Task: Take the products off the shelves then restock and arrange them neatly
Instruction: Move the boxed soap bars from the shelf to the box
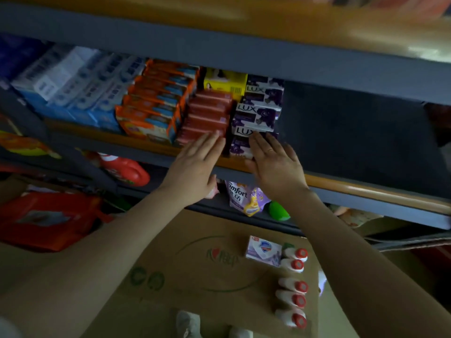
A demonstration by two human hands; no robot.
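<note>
Head view: left hand (195, 164) flat, fingers straight on red soap boxes (207, 115); right hand (275, 162) flat against purple LUX boxes (258, 113) on shelf (341, 184) (neither gripping). Comfort pouch (244, 198) below; soap box (263, 250) on cardboard (195, 264).

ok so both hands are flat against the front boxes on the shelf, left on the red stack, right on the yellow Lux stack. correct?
Not quite: the Lux stack is purple, not yellow; the only yellow box sits further back. The head view shows the rest holds: left hand open on the red stack, right hand open on the front Lux box.
</note>
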